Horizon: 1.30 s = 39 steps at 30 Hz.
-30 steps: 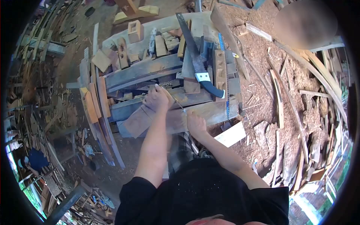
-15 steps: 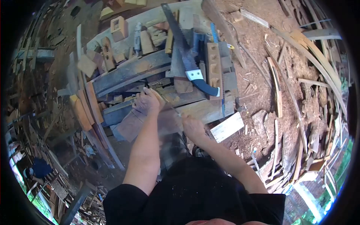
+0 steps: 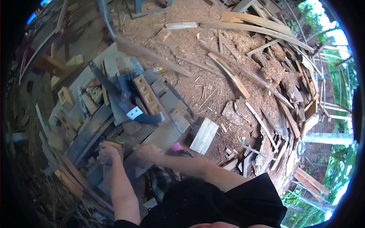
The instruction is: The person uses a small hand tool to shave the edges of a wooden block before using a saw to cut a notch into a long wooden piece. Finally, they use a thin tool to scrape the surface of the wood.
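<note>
A small wooden block (image 3: pixel 115 147) sits in the left hand (image 3: pixel 107 153), whose fingers are curled around it — the block lies at the near edge of the workbench (image 3: pixel 163 135), towards its left end. The right hand (image 3: pixel 146 151) rests just beside it on the bench planks, blurred, so I cannot tell whether its fingers are closed or spread.

Further back on the bench from the block lies a hand saw (image 3: pixel 125 106) with a dark grip and a white collar, its blade running away to the far left. Just right of the saw stands a notched wooden piece (image 3: pixel 146 94). Loose offcuts (image 3: pixel 89 100) crowd the bench's far left corner. Off the bench's right end a pale slatted board (image 3: pixel 204 135) lies on the ground, and beyond it — sawdust and a heap of scrap strips (image 3: pixel 266 72).
</note>
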Available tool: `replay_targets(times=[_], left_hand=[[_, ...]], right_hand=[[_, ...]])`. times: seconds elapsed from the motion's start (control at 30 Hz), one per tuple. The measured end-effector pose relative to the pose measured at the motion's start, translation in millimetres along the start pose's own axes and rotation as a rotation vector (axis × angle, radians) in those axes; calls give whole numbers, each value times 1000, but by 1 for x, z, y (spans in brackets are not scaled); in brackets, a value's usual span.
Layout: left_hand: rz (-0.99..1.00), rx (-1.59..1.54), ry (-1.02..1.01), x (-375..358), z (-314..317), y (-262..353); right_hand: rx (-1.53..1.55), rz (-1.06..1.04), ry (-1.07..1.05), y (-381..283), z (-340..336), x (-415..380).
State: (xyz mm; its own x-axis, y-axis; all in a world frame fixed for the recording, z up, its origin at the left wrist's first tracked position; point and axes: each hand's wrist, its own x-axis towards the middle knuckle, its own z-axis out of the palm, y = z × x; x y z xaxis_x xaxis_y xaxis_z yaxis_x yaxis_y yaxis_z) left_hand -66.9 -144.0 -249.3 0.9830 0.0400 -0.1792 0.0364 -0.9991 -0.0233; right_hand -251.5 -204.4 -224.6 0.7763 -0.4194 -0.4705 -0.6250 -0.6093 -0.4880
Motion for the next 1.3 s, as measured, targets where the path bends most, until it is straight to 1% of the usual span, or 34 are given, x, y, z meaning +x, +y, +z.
replay_targets(times=[0.03, 0.1, 0.13, 0.27, 0.3, 0.33, 0.43, 0.5, 0.57, 0.6, 0.67, 0.7, 0.73, 0.77, 0.83, 0.87, 0.93, 0.97, 1.03, 1.07, 1.13, 1.17, 1.23, 1.3], left_hand=[[20, -14, -4, -1, -2, 3], [-33, 51, -73, -3, -10, 4], [-12, 47, -76, -1, -8, 1], [-19, 9, -78, -7, -10, 2], [-15, 3, -74, -17, -28, 9], [-63, -56, -132, -29, -47, 15], [4, -31, -90, -18, -31, 7], [13, 2, -98, -11, -22, 7], [51, -17, -51, -15, -22, 4], [50, -7, -56, -16, -25, 2], [-52, -10, -140, -14, -33, 10], [-41, -20, -142, -11, -30, 13], [-40, 0, -133, -8, -26, 9], [-44, 21, -120, -7, -24, 6], [-23, 24, -100, -9, -25, 7], [-16, 22, -81, -10, -25, 7], [-14, -2, -76, -10, -24, 7], [3, -28, -73, -10, -23, 5], [-9, -35, -54, -7, -17, 3], [-12, -44, -46, -4, -13, 2], [-10, -49, -42, -2, -11, -2], [2, -69, -49, -3, -11, -2], [-6, -68, 2, -12, -12, -6], [121, -107, 110, -20, -2, -13]], right_hand=[[-7, 17, 17, 5, 2, -4], [-2, -45, 82, 8, 7, -14], [-114, -109, 22, 14, 9, -19], [-46, -93, 94, 2, -8, -14], [-5, -100, 22, -6, -17, -3], [38, -109, -48, -10, -24, 4], [52, -89, -23, -8, -1, 11], [95, -53, -39, 3, -4, -6], [123, -41, -81, 7, -9, -11], [122, -44, -60, 1, -12, -7], [123, -37, -23, -4, -8, 4], [96, -63, 33, 0, 2, 11], [70, -86, 82, 6, 12, 13], [66, -80, 84, 9, 7, 7], [29, -77, 10, 8, -10, -12], [25, -86, 9, 9, -15, -10], [113, -8, 52, 6, -20, -11], [120, -19, 44, 0, -14, -1], [-22, -118, 61, -13, -4, 34], [-21, -141, 62, -13, -5, 37], [35, -128, 103, -13, -7, 31], [35, -147, 91, -13, -4, 30], [0, -136, 67, -11, 4, 37], [-14, -142, 90, -7, 14, 37]])
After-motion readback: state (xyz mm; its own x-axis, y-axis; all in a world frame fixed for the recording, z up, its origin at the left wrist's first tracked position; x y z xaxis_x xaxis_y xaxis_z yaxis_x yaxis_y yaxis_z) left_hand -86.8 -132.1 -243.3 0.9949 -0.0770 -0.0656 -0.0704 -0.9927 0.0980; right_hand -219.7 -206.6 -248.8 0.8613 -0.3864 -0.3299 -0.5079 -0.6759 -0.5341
